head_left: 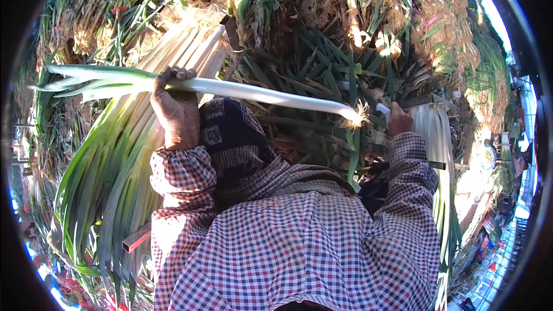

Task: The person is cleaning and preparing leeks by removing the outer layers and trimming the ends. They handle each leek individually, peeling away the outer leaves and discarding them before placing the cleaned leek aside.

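My left hand [175,114] grips a long leek [255,93] around the upper part of its stalk. The leek lies nearly level, its split green leaves to the left and its root tuft to the right. Its white stalk looks smooth and bare. My right hand [399,121] is closed just right of the roots, apart from them. Out of that fist sticks a small white object [382,108], too little seen to name. Beneath my left forearm rests a large bundle of leeks [142,116], white ends at the top and green leaves hanging down.
Another row of leeks [432,129] lies on a rack right of my right arm. Loose green leaves [319,69] cover the ground ahead. Root-covered leeks [432,13] are heaped beyond. A square metal tube [136,237] juts out at the lower left.
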Action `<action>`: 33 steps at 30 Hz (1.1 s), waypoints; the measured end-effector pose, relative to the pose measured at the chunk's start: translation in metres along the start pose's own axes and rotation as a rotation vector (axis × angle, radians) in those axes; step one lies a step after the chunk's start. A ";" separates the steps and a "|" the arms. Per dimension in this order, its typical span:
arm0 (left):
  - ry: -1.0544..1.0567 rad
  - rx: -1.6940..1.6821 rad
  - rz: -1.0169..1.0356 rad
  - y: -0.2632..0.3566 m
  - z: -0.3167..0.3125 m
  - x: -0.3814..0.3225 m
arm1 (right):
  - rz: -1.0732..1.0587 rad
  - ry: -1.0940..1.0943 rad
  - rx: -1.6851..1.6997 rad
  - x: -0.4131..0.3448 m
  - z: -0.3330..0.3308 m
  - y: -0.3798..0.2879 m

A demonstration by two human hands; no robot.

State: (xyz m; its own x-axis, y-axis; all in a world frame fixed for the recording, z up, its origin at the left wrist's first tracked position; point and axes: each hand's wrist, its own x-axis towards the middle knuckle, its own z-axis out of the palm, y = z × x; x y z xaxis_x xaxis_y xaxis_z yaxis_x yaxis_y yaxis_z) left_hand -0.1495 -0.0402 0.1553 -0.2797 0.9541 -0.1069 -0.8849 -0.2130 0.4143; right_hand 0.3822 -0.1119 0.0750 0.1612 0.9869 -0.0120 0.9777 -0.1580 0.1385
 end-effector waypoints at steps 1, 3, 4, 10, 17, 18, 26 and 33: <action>-0.004 0.023 -0.016 0.002 0.002 0.002 | 0.004 -0.064 -0.072 -0.005 0.002 0.016; 0.015 0.077 -0.018 0.002 -0.001 0.006 | -0.025 -0.196 -0.214 -0.014 0.019 0.057; 0.070 0.125 -0.004 -0.003 0.000 0.009 | -0.053 -0.257 -0.280 -0.011 0.019 0.042; -0.231 0.144 -0.034 -0.024 0.019 -0.005 | -0.599 0.064 0.844 -0.019 -0.101 -0.167; -0.198 0.271 0.052 0.028 0.015 -0.005 | -0.687 -0.176 1.031 -0.027 -0.080 -0.249; -0.155 0.354 0.144 0.047 0.016 -0.009 | -0.741 -0.110 0.997 -0.021 -0.088 -0.264; -0.002 0.489 0.654 0.159 -0.006 -0.043 | -1.147 0.389 0.853 0.075 -0.111 -0.426; 0.407 0.490 -0.156 0.131 -0.102 -0.062 | -1.093 -0.067 0.613 0.160 -0.039 -0.516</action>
State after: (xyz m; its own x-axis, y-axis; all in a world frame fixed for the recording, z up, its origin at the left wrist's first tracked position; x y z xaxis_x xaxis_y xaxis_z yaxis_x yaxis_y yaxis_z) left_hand -0.2861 -0.1486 0.1240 -0.3653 0.7896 -0.4931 -0.6812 0.1343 0.7197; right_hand -0.1014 0.1288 0.0399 -0.7832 0.6107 0.1172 0.5032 0.7331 -0.4576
